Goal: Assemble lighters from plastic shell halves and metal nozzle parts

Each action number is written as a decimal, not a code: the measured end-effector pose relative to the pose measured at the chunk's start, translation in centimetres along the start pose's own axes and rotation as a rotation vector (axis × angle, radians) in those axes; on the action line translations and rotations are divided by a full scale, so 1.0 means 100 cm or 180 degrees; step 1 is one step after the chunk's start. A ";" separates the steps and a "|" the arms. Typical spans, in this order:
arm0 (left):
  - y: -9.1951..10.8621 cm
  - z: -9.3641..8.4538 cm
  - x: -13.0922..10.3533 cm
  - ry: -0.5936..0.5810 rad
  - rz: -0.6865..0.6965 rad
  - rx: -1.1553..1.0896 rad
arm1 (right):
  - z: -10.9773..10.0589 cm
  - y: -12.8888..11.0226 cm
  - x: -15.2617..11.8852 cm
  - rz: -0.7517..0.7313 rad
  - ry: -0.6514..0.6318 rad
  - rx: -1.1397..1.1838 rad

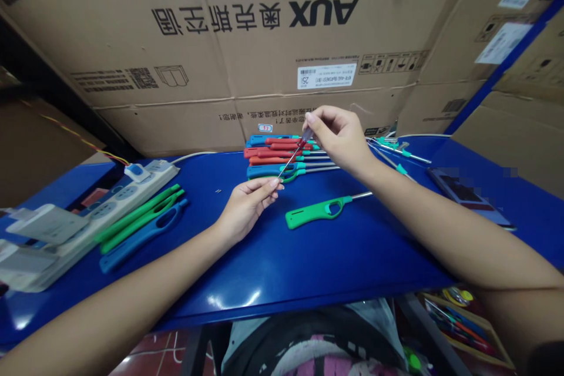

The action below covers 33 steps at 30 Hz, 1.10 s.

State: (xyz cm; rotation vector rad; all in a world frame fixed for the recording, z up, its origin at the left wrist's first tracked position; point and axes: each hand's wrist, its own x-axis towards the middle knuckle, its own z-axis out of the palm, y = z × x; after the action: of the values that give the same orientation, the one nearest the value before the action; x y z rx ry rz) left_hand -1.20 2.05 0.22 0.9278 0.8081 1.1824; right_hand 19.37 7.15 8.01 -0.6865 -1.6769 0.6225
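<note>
My right hand [337,135] is closed round the red-and-clear handle of a thin screwdriver [291,158], its shaft slanting down to the left. At the shaft's tip, the fingertips of my left hand [249,202] are pinched together; whatever lies between them is too small to make out. Below the hands, a green gas lighter [311,212] with a metal barrel lies on the blue table [247,270]. Behind them is a row of red, orange and blue lighters [264,153], partly covered by my right hand. Tiny metal pieces [218,191] lie left of my left hand.
At left stands a white power strip [106,205] with plugs, beside green and blue lighter casings [145,232]. Metal barrels with teal parts [405,154] and a phone-like dark device [469,197] lie at right. Cardboard [247,70] walls the back. A box of tools [467,326] sits below.
</note>
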 end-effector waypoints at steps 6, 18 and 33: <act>0.000 0.000 0.000 -0.0098 -0.0107 -0.0032 | -0.003 -0.003 0.001 -0.0025 -0.0363 -0.0005; 0.000 -0.001 -0.001 -0.0211 -0.0127 -0.0076 | 0.001 -0.002 -0.004 -0.0027 -0.0519 0.0194; 0.002 0.002 -0.003 -0.0173 -0.0065 -0.0058 | 0.003 0.008 -0.001 0.0203 -0.0239 0.0189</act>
State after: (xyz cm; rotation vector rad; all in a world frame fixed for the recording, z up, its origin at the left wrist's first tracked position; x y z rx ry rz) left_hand -1.18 1.77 0.44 0.9307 0.7606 1.1404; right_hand 19.17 7.58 7.32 -0.6834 -1.7039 0.7487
